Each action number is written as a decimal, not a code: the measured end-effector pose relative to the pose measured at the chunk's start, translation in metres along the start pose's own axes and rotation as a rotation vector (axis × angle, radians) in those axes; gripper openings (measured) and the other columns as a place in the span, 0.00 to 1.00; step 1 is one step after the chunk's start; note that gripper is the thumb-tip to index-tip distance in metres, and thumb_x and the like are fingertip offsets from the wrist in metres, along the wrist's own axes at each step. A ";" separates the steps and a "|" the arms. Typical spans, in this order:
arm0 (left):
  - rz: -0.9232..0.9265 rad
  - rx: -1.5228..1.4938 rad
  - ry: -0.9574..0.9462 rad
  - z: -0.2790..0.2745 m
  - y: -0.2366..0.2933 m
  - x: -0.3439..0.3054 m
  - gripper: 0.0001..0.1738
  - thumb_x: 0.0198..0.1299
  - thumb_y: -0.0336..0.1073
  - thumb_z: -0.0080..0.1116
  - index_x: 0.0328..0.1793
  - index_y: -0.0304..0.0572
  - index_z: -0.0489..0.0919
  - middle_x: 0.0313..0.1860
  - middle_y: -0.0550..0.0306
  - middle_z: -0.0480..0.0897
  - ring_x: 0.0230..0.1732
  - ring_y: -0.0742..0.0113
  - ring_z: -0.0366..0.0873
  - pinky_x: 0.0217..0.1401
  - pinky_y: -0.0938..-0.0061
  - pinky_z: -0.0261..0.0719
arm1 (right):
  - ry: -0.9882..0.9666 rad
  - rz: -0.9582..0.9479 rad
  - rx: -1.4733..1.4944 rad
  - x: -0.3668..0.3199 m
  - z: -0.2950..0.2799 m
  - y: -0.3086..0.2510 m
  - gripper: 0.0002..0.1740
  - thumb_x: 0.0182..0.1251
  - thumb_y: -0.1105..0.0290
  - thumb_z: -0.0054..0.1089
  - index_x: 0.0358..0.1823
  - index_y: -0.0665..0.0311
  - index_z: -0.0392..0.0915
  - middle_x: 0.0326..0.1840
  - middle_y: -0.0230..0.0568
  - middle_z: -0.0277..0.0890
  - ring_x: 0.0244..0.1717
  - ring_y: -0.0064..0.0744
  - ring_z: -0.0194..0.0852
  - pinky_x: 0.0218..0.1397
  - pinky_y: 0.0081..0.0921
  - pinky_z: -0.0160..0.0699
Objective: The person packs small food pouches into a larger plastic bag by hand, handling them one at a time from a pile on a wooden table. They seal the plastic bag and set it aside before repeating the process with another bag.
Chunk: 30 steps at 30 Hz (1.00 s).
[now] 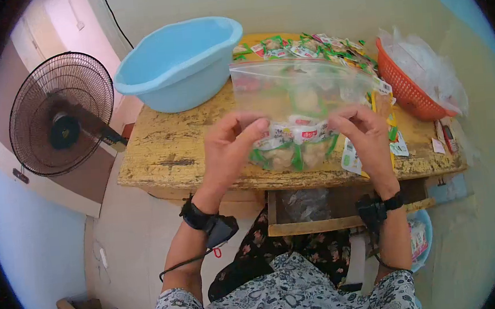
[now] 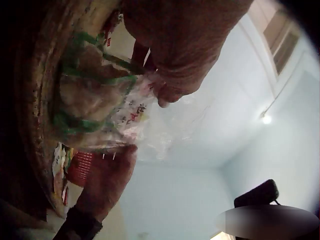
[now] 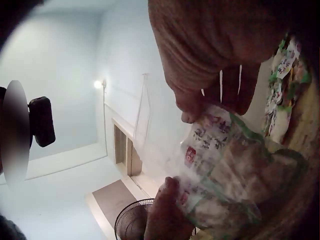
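Seen from the head camera, the person sits at a worn yellow counter and holds a clear bag upright just above its front edge. The bag's lower part bulges with green-and-white snack packets. The left hand pinches the bag's left side and the right hand pinches its right side, thumbs and fingers closed on the plastic about halfway up, the two hands apart with the packets between them. Behind the bag lies a scatter of loose packets; a blue basin stands at the counter's far left, an orange basket at its right end, and a black fan stands off to the left. From the left wrist the view looks up past the left hand, whose fingertips nip the film of the clear bag — the snack packets hang bunched beside it, and the right hand grips the opposite side, the orange basket showing beyond. From the right wrist the right hand squeezes the clear bag between thumb and fingers just above the snack packets — a fingertip of the left hand presses on the plastic from below, with the fan behind it.
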<state>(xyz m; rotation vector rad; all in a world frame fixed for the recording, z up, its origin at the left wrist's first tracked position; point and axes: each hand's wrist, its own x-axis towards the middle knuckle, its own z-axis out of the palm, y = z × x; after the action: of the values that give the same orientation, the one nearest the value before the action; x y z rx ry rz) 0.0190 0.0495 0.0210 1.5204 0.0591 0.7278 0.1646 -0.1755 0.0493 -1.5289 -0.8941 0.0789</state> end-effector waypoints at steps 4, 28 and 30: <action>0.108 0.012 0.018 -0.001 0.001 0.005 0.08 0.70 0.32 0.65 0.49 0.34 0.86 0.42 0.59 0.88 0.44 0.77 0.83 0.49 0.78 0.81 | 0.013 -0.001 0.059 0.001 0.001 0.000 0.06 0.73 0.70 0.65 0.42 0.66 0.85 0.39 0.31 0.86 0.42 0.18 0.80 0.50 0.20 0.78; 0.109 0.246 0.053 0.004 0.021 0.000 0.17 0.68 0.32 0.63 0.61 0.34 0.84 0.36 0.62 0.87 0.39 0.80 0.79 0.46 0.79 0.79 | 0.024 0.205 0.052 0.003 -0.003 -0.002 0.13 0.71 0.74 0.62 0.54 0.65 0.80 0.34 0.28 0.81 0.33 0.15 0.73 0.39 0.17 0.70; 0.109 0.283 0.051 0.001 0.021 -0.001 0.13 0.69 0.33 0.63 0.54 0.34 0.87 0.37 0.61 0.87 0.38 0.79 0.79 0.47 0.78 0.80 | -0.011 0.210 0.075 0.003 -0.004 0.011 0.10 0.70 0.73 0.61 0.50 0.63 0.83 0.37 0.24 0.80 0.32 0.11 0.67 0.36 0.14 0.62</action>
<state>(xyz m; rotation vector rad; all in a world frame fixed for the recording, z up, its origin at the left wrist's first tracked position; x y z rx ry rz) 0.0099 0.0454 0.0401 1.7847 0.1222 0.8732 0.1742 -0.1758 0.0425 -1.5493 -0.7290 0.2706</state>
